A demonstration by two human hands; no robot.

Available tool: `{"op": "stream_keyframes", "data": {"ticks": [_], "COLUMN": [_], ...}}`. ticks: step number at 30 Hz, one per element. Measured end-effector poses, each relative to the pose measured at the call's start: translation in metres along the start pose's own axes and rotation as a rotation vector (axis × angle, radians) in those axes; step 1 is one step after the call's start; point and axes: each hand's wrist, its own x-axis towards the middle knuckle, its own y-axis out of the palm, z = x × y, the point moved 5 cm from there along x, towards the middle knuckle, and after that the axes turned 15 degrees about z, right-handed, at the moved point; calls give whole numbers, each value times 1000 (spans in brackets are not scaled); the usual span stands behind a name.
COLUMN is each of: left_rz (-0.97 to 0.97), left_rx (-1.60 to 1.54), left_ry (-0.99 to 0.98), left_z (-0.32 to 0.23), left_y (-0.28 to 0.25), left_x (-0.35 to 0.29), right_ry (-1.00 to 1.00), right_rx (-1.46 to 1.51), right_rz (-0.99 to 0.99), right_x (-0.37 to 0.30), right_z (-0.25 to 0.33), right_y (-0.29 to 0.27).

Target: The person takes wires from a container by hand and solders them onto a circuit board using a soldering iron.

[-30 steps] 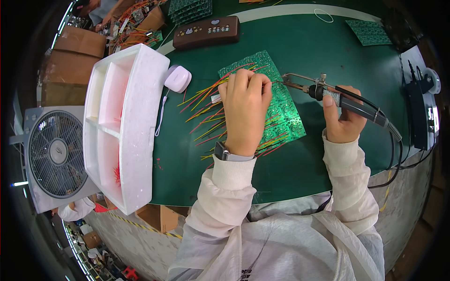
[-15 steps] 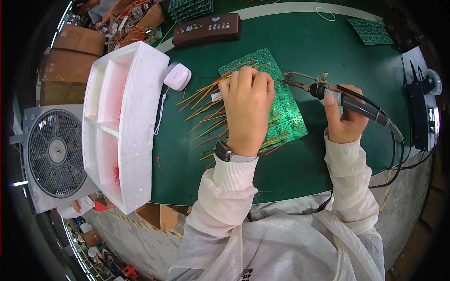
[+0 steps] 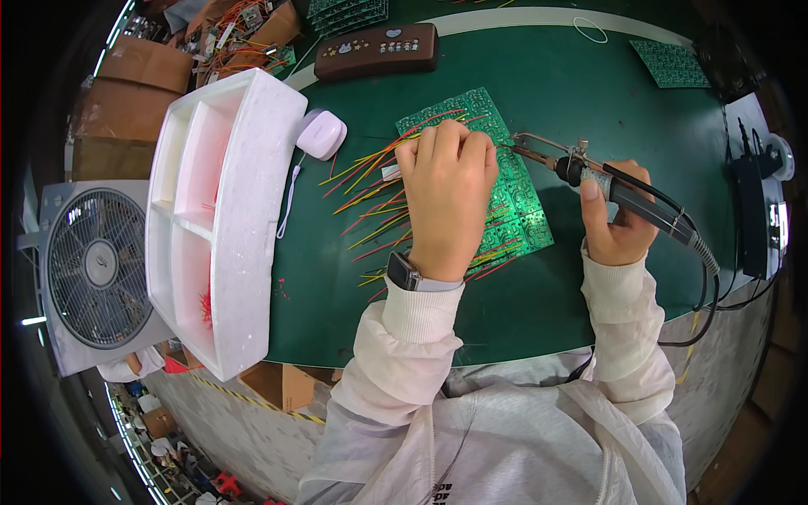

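1. Green table [image 3: 581, 93] carries the work, its near edge running just in front of the person's body.
2. White foam box [image 3: 252, 219] stands along the table's left edge, probably to have its red pieces [image 3: 205, 310] within reach without crowding the middle.
3. Circuit-board panel [image 3: 528, 202] lies slanted near the table's middle; red and yellow wires [image 3: 370, 199] fan toward the left edge, which seems to leave its right side open.
4. Soldering iron [image 3: 640, 202] slants in from the table's right, tip at the panel's upper right side.
5. Right hand [image 3: 619, 227] wraps the iron's handle, thumb along it, likely for steady aim.
6. Left hand [image 3: 446, 194] arches over the panel, fingers bunched narrowly; its back hides the fingertips, so I cannot tell whether they pinch a wire.
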Motion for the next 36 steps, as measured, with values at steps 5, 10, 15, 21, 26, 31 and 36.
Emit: {"op": "stream_keyframes", "data": {"ticks": [5, 10, 15, 21, 26, 31, 36], "left_rz": [-6, -16, -24, -20, -13, 29, 34], "left_rx": [-8, -11, 1, 2, -71, -109, -173], "left_ry": [3, 17, 22, 6, -19, -28, -42], "left_z": [-1, -1, -1, -2, 4, 8, 6], "left_y": [-1, -2, -2, -2, -2, 0, -6], "left_x": [0, 0, 0, 0, -1, 2, 1], "right_ry": [47, 83, 76, 19, 26, 33, -19], "right_rx": [23, 53, 69, -1, 7, -7, -74], "right_rz": [9, 41, 78, 109, 100, 103, 120], "right_x": [0, 1, 3, 4, 4, 5, 4], "right_z": [-1, -3, -4, -4, -5, -5, 1], "right_y": [0, -1, -3, -5, -4, -5, -6]}}
